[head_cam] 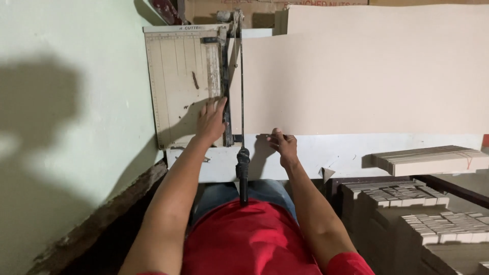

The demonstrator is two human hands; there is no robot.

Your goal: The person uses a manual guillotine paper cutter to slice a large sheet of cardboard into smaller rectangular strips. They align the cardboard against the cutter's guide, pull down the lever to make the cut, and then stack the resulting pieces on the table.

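Observation:
A worn paper cutter point(178, 81) with a ruled board sits against the pale wall. Its black blade arm point(241, 102) runs toward me and ends in a dark handle point(243, 170) above my lap. A large tan cardboard sheet point(367, 71) lies across the cutter's right side. My left hand point(211, 119) rests flat on the board beside the blade, fingers spread. My right hand point(282, 144) pinches the near edge of the cardboard sheet just right of the blade.
A white table top point(326, 155) carries the cutter. To the right, a bundle of cut tan strips point(430, 159) lies on the table edge, and stacks of cut cardboard pieces point(407, 196) fill boxes lower right. The pale wall point(66, 117) stands at the left.

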